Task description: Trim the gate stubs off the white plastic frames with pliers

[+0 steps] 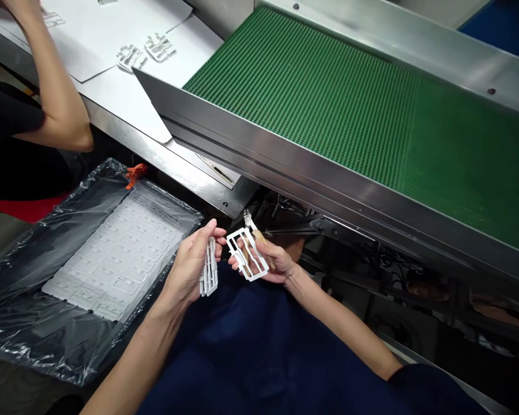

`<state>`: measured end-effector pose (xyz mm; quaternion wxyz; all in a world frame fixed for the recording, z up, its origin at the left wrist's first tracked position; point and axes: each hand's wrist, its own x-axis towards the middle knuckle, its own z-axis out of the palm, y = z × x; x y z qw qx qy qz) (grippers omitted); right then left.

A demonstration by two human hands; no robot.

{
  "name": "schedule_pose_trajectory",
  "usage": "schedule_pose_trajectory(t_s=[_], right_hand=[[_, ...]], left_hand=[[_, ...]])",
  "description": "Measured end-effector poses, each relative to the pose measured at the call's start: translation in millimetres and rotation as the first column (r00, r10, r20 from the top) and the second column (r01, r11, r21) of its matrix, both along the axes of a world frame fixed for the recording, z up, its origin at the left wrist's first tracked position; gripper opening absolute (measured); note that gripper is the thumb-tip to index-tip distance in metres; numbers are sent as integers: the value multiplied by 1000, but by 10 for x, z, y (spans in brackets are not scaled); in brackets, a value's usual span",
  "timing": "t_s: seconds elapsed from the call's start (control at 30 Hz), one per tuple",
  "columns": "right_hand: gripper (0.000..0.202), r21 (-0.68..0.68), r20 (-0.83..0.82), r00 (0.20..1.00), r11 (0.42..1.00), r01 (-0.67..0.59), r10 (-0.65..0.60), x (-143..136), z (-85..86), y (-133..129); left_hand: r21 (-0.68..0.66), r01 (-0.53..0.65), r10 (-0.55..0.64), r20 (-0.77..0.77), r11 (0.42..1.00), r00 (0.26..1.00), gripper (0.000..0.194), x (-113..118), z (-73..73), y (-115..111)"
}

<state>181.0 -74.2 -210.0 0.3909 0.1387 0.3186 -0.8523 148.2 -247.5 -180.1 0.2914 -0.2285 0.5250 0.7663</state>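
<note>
Across the upper right runs a conveyor with a green belt (311, 104), set in a metal frame. Left of it, a desk (192, 180) carries white sheets (112, 104) and clusters of white plastic pieces (159, 47); a co-worker's arm (63, 92) reaches over it. Below the desk, a container lined with clear plastic (30, 340) holds a pale moulded tray (112, 253) with rows of shallow pockets; whether they are filled, I cannot tell. An orange item (135, 174) lies at its far edge.

Near the view's centre, the right hand (279, 262) grips a white frame (253, 259), its long axis slanting from upper left to lower right, plus a hand tool (248, 219) pointing away. The left hand (188, 262) is closed around several stacked white frames (208, 274), long axis nearly upright in view.
</note>
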Motion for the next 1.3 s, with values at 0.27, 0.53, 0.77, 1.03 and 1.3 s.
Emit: schedule_pose_trajectory(t_s=[0.27,0.53,0.77,1.03,1.3], right_hand=[[45,-74,-47,999,997,-13,10,56,-14,-17],[60,-103,-121,992,993,-54,42,70,-52,-10],[62,-152,-105,994,987,-53,37,85,-62,-24],[55,-38,-104,994,999,14,-18,98,24,-97],[36,394,-127,979,898,197,-159,34,118,-356]], left_hand=[[17,45,-45,15,999,999,25,26,160,-41],[-39,180,-181,-40,983,983,20,81,209,-40],[-76,190,-194,-45,979,980,21,96,221,-47],[30,53,-53,6,998,999,23,90,161,18],[0,-196,195,102,981,975,30,59,-196,143]])
